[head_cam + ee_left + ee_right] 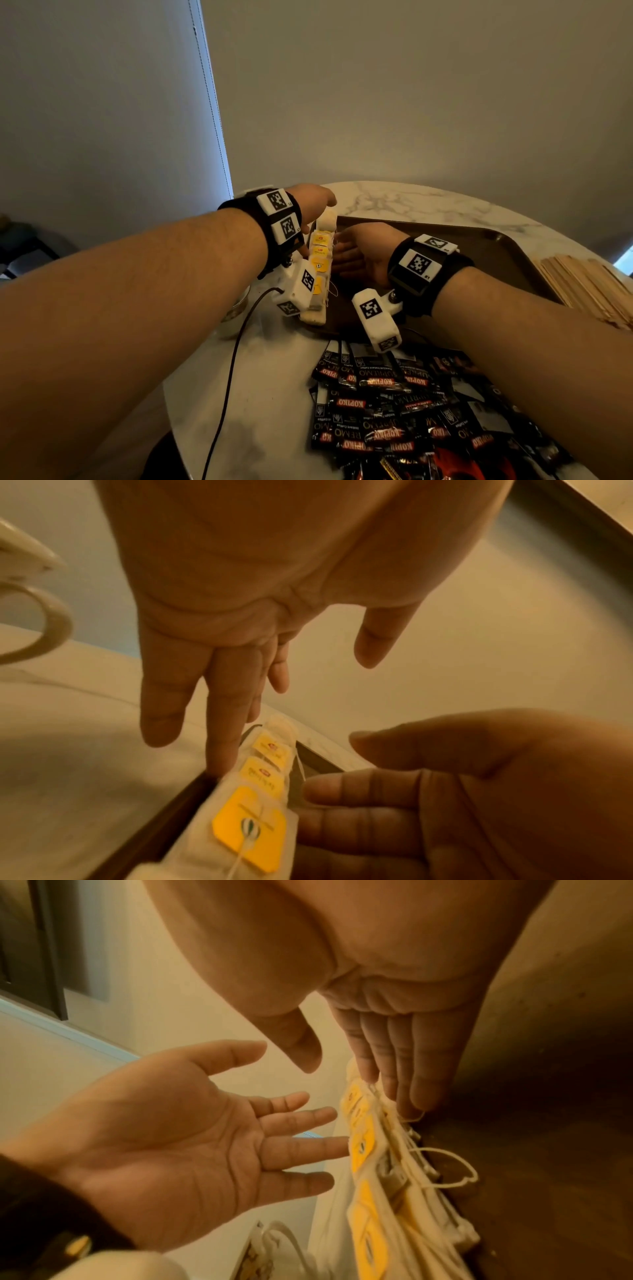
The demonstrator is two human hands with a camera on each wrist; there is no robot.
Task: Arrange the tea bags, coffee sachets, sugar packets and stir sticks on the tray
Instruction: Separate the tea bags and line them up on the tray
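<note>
Flanking: a row of tea bags (320, 263) is bracketed by both hands at the tray's left edge.
Tea bags: stood on edge in a line, yellow tags up, strings trailing onto the tray (486, 246).
Left hand (313, 202): grip released, fingers (224, 723) straight, tips laid against the row's outer side.
Right hand (363, 253): grip released, fingers (404, 1064) straight and together, set against the row's inner side, over the tray.
Coffee sachets (394, 411): heaped loose on the desk (274, 394), near the tray's front edge.
Stir sticks (585, 284): piled on the desk, right of the tray.
Sugar packets: cannot be made out.
Cable (229, 377): run across the desk from the left wrist.
</note>
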